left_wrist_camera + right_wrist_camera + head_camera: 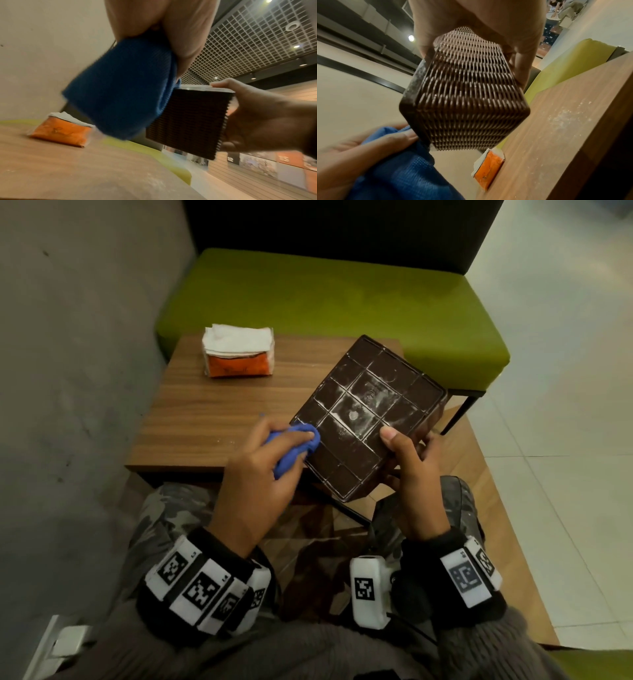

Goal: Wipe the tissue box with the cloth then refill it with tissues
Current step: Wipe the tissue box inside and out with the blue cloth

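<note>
The dark brown woven tissue box [363, 419] is held upside down above the table's near right corner, its gridded, dusty underside facing up. My right hand [407, 463] grips its near right corner, thumb on the underside. My left hand [270, 453] holds a bunched blue cloth [294, 450] against the box's left edge. In the left wrist view the blue cloth [120, 88] touches the tissue box [188, 121] at its woven side. The right wrist view shows the tissue box [467, 94] with the blue cloth [399, 169] at its lower left corner. An orange pack of white tissues [238, 350] lies at the table's far left.
The small wooden table [205, 412] carries white dust specks near its front edge. A green cushioned bench [342, 296] runs behind it and a grey wall stands on the left. Tiled floor lies to the right.
</note>
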